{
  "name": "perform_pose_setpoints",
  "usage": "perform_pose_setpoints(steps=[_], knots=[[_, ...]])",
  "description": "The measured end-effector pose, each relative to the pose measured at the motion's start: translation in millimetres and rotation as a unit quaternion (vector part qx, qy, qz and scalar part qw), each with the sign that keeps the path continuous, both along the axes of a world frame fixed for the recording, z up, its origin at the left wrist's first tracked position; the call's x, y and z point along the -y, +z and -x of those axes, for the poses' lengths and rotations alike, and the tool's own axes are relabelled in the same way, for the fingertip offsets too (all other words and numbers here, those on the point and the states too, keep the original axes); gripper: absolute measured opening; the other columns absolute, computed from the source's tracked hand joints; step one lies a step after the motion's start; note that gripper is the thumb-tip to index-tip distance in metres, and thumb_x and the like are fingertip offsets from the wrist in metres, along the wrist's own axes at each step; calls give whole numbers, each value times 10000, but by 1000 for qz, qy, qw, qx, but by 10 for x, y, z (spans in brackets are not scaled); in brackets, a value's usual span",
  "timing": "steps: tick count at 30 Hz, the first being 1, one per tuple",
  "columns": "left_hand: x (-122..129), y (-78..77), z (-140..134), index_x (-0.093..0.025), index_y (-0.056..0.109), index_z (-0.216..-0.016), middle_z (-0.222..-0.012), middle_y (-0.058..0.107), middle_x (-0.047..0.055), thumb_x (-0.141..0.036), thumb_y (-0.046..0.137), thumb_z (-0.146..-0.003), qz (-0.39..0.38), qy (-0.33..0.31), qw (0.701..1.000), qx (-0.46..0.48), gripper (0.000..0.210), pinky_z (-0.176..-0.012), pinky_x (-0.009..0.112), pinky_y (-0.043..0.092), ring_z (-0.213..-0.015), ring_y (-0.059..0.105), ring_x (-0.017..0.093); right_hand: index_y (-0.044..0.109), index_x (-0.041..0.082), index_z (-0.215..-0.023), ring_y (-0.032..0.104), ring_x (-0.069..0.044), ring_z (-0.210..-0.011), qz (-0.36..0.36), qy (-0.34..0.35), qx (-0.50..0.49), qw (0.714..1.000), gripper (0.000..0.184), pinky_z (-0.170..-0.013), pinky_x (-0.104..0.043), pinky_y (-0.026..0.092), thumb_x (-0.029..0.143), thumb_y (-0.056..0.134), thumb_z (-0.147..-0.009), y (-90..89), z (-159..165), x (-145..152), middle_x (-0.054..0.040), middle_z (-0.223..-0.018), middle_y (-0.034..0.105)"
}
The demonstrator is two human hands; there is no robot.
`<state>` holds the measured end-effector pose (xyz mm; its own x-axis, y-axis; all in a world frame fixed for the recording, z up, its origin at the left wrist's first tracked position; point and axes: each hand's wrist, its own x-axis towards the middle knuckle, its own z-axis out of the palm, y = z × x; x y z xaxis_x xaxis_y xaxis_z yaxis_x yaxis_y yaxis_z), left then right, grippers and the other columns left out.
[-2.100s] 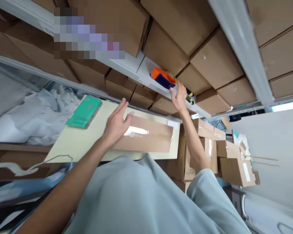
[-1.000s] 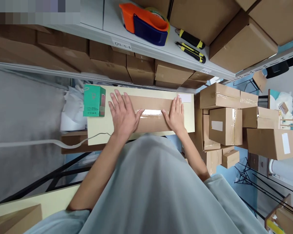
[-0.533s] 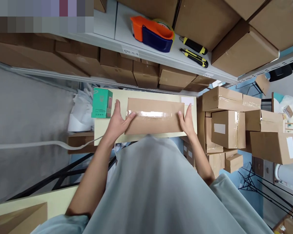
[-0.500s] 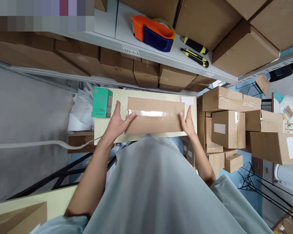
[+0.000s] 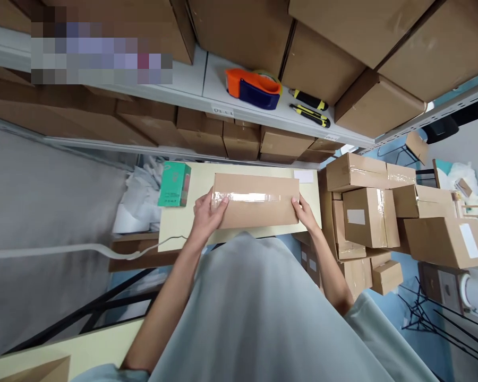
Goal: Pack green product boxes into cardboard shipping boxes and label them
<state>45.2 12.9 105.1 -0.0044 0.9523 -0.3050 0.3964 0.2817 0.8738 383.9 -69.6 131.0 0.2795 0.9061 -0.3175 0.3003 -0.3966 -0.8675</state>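
Observation:
A long cardboard box is in front of me, with shiny clear tape along its middle. My left hand grips its left end, thumb on top and fingers curled at the side. At the right end my right hand holds it the same way, thumb on the upper face. Whether the box rests on the pale table or is slightly raised, I cannot tell. A green box stands on the table to the left of my left hand. Beyond the right end lies a white paper slip.
Above the table, a metal shelf carries an orange and blue tape dispenser, two utility knives and large cartons. Stacked cardboard boxes stand to the right. On the left a white cable runs towards the table.
Both hands have closed on the ends of the cardboard box; their fingers stood stretched out before. The camera view has tilted upward slightly, showing more of the shelf.

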Motion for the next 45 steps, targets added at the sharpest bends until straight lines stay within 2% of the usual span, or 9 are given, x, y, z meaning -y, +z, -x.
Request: perform_pose_setpoints(steps=[4,7,11,15,22,26,32,39,45], knots=[[123,231,196,-254,699,-1552,-1583,681,166,-727,557,-1055,-57,-7,998,10,700,-1336,517,466,-1565,578,341,673,262,-1627,646,-369,-1527,-54,-10,-14,998,830,-1212,-526,606,818,639,-1013,219,-23,75,-132,-1671,665],[243,218,307,-243,708,-1464,-1555,716,160,-809,469,-1063,-32,29,994,96,733,-1302,494,511,-1527,632,329,745,265,-1518,615,-372,-1577,-83,-34,-26,996,753,-1279,-559,555,828,576,-1048,233,-25,162,-132,-1655,680],[414,-212,307,-234,655,-1317,-1408,783,188,-880,400,-1023,82,113,976,166,754,-1205,523,599,-1378,749,323,760,251,-1309,726,-371,-1449,-62,-67,-77,993,694,-1267,-582,565,855,628,-995,-143,62,322,-178,-1512,771],[567,-679,234,-227,666,-1230,-1301,820,198,-862,369,-1039,155,107,970,151,727,-1128,493,644,-1339,777,329,702,263,-1166,728,-380,-1441,-38,-79,-111,990,696,-1274,-606,549,820,862,-780,-703,192,490,-193,-1464,791],[436,-922,321,-181,710,-1271,-1405,787,243,-849,369,-1053,176,96,972,126,781,-1191,543,591,-1422,722,363,735,251,-1164,730,-358,-1385,57,-60,-131,988,710,-1252,-561,541,782,908,-727,-1142,2,477,-169,-1412,805],[-31,-944,269,-195,678,-1445,-1697,604,233,-796,376,-1092,144,94,980,103,759,-1299,502,477,-1620,549,329,760,270,-1342,644,-333,-1481,64,-74,-113,989,747,-1279,-502,489,812,824,-832,-1149,-186,24,-132,-1535,743],[-521,-823,92,-114,713,-1433,-1433,771,254,-809,390,-1083,126,82,985,87,842,-1094,460,595,-1222,780,314,811,229,-1157,747,-318,-1256,50,-40,-130,989,783,-1133,-495,592,946,612,-916,-973,-117,-433,-132,-1345,825],[-147,-607,490,-166,759,-1416,-1413,788,208,-858,381,-1049,31,127,981,146,870,-1027,409,646,-1157,790,270,800,245,-1202,761,-309,-1221,-31,-56,-159,985,780,-1094,-460,622,936,486,-1022,-556,-34,29,-143,-1357,805],[155,-633,523,-183,808,-1278,-1243,847,200,-879,476,-1015,135,135,973,129,815,-1182,519,609,-1304,782,338,776,243,-1281,747,-303,-1162,15,-48,-111,993,780,-1001,-443,645,923,628,-928,-626,70,254,-120,-1215,807]])
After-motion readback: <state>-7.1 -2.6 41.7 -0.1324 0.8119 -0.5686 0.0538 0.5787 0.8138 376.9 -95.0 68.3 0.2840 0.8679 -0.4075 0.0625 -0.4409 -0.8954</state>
